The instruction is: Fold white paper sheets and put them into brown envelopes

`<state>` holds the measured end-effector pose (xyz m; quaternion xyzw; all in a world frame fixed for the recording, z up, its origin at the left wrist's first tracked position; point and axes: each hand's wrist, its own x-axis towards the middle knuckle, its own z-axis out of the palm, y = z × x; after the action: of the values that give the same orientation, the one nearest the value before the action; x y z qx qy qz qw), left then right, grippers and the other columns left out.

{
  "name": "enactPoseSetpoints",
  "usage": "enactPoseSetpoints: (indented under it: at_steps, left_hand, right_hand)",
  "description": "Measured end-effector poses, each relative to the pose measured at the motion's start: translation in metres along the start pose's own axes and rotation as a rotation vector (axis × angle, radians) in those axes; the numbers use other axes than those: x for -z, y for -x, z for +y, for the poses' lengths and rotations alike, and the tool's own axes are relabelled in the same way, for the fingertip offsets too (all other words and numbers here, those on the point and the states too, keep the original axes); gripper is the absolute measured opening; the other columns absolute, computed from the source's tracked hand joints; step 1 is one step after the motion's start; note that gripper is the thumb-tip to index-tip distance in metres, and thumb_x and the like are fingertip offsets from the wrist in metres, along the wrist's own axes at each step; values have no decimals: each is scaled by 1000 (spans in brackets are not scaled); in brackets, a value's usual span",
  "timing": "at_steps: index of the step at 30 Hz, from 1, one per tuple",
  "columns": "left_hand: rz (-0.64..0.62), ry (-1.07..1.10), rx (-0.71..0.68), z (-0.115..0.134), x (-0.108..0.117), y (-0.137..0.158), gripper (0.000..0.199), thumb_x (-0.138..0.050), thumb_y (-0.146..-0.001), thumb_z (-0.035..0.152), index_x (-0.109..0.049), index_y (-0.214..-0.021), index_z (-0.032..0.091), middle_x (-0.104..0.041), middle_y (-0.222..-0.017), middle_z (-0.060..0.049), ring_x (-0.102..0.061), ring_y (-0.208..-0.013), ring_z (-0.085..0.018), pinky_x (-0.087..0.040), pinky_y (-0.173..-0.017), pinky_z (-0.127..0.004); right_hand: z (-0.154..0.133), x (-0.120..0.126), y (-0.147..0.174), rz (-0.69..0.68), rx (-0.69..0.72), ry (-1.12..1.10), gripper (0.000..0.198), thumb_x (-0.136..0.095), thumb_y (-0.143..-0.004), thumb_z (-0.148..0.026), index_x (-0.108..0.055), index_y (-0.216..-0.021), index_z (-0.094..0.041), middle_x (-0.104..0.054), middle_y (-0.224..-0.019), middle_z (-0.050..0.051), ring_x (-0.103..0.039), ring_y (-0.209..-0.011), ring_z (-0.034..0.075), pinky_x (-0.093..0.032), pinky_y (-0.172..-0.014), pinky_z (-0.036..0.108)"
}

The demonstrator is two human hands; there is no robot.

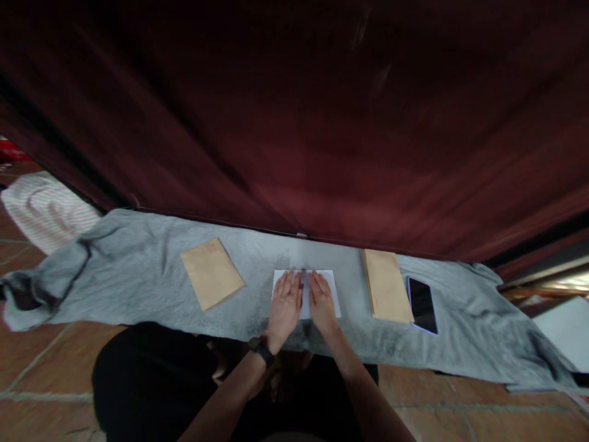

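- Both hands lie flat, fingers extended and palm down, on a white sheet of paper (329, 287); we grip nothing.
- Our left hand (285, 302) covers the sheet's left half, with a dark watch (261, 352) on its wrist.
- Our right hand (322, 301) covers the middle and lower right part; the two hands lie side by side, nearly touching.
- We find the paper lying flat at the centre of a grey cloth (138, 288), near its front edge.
- We note a tan envelope (211, 273) to the left of the paper, well apart from it, lying at an angle.
- We note a stack of tan envelopes (386, 283) to the right of the paper, close to it but not touching.
- A dark phone (422, 305) lies face up just beside the stack on its right; we cannot tell whether the two touch.
- Nothing stands between our hands and the sheet.
- We see the grey cloth spread over a floor of reddish tiles (37, 362); its left end is bunched and wrinkled.
- A dark red curtain (322, 123) hangs behind the cloth and fills the upper part of the view.
- A pale striped fabric (46, 209) lies on the floor at far left, and a white sheet (564, 328) lies at far right.
- Our black clothing (147, 374) shows at the lower edge.
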<state>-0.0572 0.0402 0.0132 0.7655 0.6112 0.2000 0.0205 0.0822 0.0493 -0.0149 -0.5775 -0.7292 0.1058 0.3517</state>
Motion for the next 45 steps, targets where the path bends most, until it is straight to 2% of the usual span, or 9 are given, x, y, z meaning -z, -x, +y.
enactPoseSetpoints:
  at_steps: [4,9,17,23,31,35,41,45]
  left_hand:
    - [-87,-4,-40,11,-24,-1,54,-29,-104,32,-40,-151,8,-41,-157,-13,-31,-149,-25,-27,-122,-46]
    - [-92,-29,-57,5,-35,-1,56,-27,-104,37,-36,-154,14,-35,-160,-8,-26,-151,-23,-23,-124,-46]
    - [-62,-77,0,-19,-28,3,60,-28,-103,37,-33,-154,8,-33,-160,-13,-25,-151,-24,-22,-124,-47]
    - [-38,-86,57,-27,-21,7,61,-28,-102,37,-35,-153,4,-33,-159,-16,-26,-151,-26,-20,-124,-46]
    - [-24,-113,143,-35,-15,9,59,-30,-101,32,-38,-151,3,-38,-157,-18,-28,-150,-27,-18,-124,-48]
    - [25,-115,162,-16,-19,6,60,-30,-101,33,-37,-151,1,-38,-156,-20,-27,-150,-29,-18,-124,-49]
    - [-51,8,-103,35,-38,6,57,-31,-102,33,-33,-154,10,-38,-158,-13,-29,-150,-23,-26,-123,-46]
    - [-93,7,-115,39,-43,7,58,-32,-102,36,-34,-154,10,-36,-159,-13,-26,-151,-24,-24,-124,-47]
  right_hand:
    - [6,-2,-2,-117,25,242,50,-32,-100,-17,-46,-148,-12,-45,-154,12,-36,-146,24,-28,-121,46]
    - [10,-1,-2,-192,28,418,50,-35,-103,-26,-40,-152,-19,-36,-159,9,-33,-147,26,-24,-121,47]
    - [22,-3,2,-111,-8,476,55,-36,-104,-39,-36,-154,-14,-37,-158,14,-35,-146,28,-24,-119,49]
    - [38,6,9,-48,3,501,60,-33,-105,-41,-34,-153,-5,-40,-156,17,-38,-144,30,-24,-118,48]
    - [56,22,25,-3,9,548,58,-29,-106,-40,-35,-153,-6,-43,-154,18,-41,-141,31,-28,-116,50]
    - [57,26,28,6,-2,559,57,-29,-105,-38,-35,-153,-7,-43,-154,18,-40,-142,31,-28,-116,50]
    - [52,28,28,-22,-33,557,57,-30,-105,-35,-35,-153,-6,-43,-153,19,-40,-142,30,-27,-116,50]
    - [51,29,27,-48,-41,564,56,-30,-105,-35,-36,-152,-6,-43,-154,19,-38,-144,30,-26,-117,50]
